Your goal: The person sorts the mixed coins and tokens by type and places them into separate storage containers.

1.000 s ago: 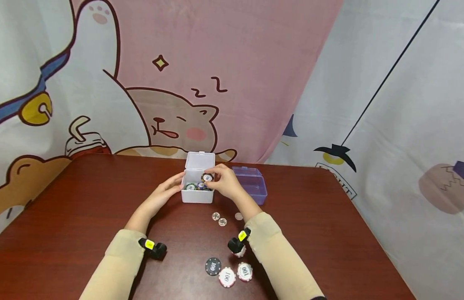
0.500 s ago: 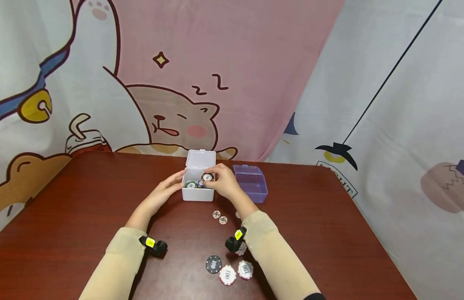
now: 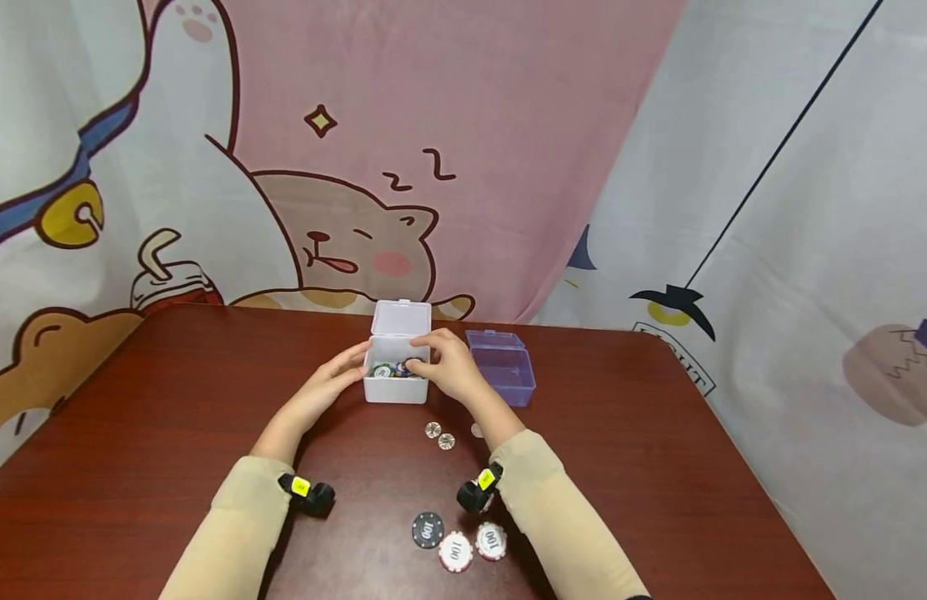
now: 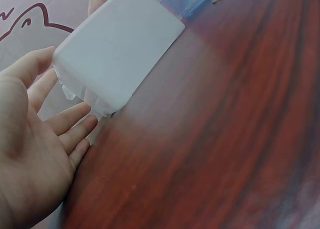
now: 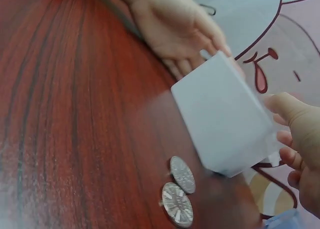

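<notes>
A small white plastic box [image 3: 396,390] stands with its lid up near the back of the table. Several poker chips [image 3: 383,370] lie inside, green, blue and dark ones. My left hand [image 3: 330,385] touches the box's left side with its fingers extended. In the left wrist view those fingers [image 4: 70,119] lie along the box's end, not curled round it. Over the right part of the box is my right hand [image 3: 450,363], thumb and forefinger spread apart. A dark-edged chip lies just by the thumb, partly hidden. The right wrist view shows no chip between these fingers [image 5: 292,109].
An open purple box [image 3: 508,385] stands right of the white one. Two silver coins [image 3: 439,436] and a pale disc [image 3: 476,430] lie in front. Nearer are a black chip [image 3: 428,530], a red-edged white chip [image 3: 456,552] and another white chip [image 3: 491,542]. A printed curtain hangs behind.
The dark-edged chip pinched in my right hand has gone down into the white box, and the thumb and forefinger have parted. My left hand stays at the box's side.
</notes>
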The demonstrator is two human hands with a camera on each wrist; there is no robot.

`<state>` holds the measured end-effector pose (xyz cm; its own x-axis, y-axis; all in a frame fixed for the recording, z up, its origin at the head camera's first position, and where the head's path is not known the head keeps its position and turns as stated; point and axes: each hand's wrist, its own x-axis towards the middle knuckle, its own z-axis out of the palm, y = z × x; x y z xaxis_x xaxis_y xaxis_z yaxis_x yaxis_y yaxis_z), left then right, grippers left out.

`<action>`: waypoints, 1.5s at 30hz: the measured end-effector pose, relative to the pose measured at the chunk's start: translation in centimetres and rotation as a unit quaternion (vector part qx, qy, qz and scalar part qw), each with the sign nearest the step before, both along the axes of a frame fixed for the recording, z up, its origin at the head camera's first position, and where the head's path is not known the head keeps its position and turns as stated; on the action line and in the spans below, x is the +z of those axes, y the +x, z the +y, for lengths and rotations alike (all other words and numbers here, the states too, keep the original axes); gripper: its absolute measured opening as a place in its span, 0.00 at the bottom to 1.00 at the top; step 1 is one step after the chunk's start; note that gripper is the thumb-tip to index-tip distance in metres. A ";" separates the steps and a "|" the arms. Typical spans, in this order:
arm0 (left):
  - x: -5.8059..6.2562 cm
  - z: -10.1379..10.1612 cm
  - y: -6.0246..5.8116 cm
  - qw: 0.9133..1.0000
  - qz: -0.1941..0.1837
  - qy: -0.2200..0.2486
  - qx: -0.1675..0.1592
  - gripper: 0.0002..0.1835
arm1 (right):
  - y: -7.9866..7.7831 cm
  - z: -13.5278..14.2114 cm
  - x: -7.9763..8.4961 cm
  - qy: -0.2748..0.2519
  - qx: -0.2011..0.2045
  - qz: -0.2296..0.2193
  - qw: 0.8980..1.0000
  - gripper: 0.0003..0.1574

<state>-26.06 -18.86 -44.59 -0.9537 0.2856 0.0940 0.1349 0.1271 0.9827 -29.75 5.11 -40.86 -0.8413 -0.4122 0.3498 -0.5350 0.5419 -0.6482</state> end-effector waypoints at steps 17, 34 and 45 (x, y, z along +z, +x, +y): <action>-0.6 -0.1 -0.3 1.000 0.014 -0.004 0.003 0.28 | 3.7 3.0 1.7 -0.022 0.089 0.030 0.995 0.23; 0.0 0.0 0.0 1.000 0.012 -0.004 0.000 0.28 | 7.2 5.7 0.6 -0.007 0.139 0.010 0.990 0.24; 2.2 0.6 1.5 1.000 0.007 0.003 -0.006 0.29 | 9.1 7.0 -0.6 0.010 0.188 -0.014 0.982 0.24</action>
<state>-24.54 -18.28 -42.35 -0.9490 0.2962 0.1081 0.1492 0.1200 0.9815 -20.63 12.11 -41.47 -0.6369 -0.7024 0.3178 -0.6820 0.3212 -0.6570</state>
